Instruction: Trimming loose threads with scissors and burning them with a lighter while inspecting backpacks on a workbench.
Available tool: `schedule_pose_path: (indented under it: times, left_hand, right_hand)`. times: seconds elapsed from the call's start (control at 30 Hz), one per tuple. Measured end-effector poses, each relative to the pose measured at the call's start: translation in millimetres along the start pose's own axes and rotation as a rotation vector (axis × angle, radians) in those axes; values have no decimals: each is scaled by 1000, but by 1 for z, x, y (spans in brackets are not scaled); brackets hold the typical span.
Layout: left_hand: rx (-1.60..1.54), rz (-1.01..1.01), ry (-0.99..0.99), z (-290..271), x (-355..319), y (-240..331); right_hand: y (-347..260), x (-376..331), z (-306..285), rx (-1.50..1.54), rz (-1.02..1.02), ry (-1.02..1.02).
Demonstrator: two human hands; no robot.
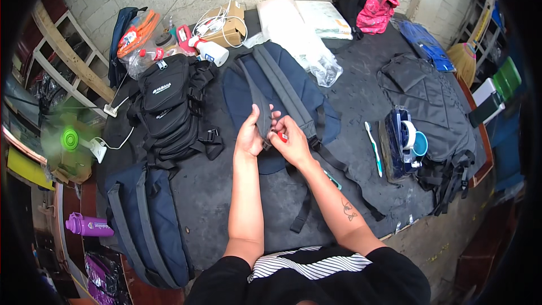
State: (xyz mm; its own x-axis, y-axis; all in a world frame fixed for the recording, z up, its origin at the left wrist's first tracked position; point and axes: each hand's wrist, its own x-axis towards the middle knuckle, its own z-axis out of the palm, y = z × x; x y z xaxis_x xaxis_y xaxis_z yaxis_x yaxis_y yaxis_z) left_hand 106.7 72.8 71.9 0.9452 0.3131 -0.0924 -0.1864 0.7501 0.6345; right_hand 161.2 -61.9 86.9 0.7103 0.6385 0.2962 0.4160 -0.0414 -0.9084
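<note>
Head view: left hand (249, 135) pinches the grey strap (261, 114) of a blue backpack (316, 107). Right hand (291, 142) grips a small red thing (282, 136) beside it. Bare black table (226, 192) lies below both hands.

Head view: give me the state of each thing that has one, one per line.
Navy backpack: lying straps-up, both hands on one shoulder strap.
Left hand: gripping the strap.
Right hand: pinching a small red item at the strap.
Black bag: lying flat, closed.
Green fan: spinning, blades blurred.
Purple bottle: lying on its side.
Grey backpack: lying flat.
</note>
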Motion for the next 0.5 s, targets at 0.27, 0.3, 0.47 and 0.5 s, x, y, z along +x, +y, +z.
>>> schedule_pose_path:
  times: [0.27, 0.3, 0.47, 0.5]
  left_hand:
    - [-132, 6, -144, 10, -1, 0]
    - [-107, 22, -115, 10, -1, -1]
    - [-92, 6, -96, 10, -2, -3]
    - [-72, 6, -102, 9, -2, -2]
  right_hand:
    - [-13, -6, -8, -94, -30, -116]
    - [-14, -7, -7, -93, -30, -116]
    - [-16, -8, -3, -177, 54, -123]
    - [-15, -9, -3, -177, 55, -123]
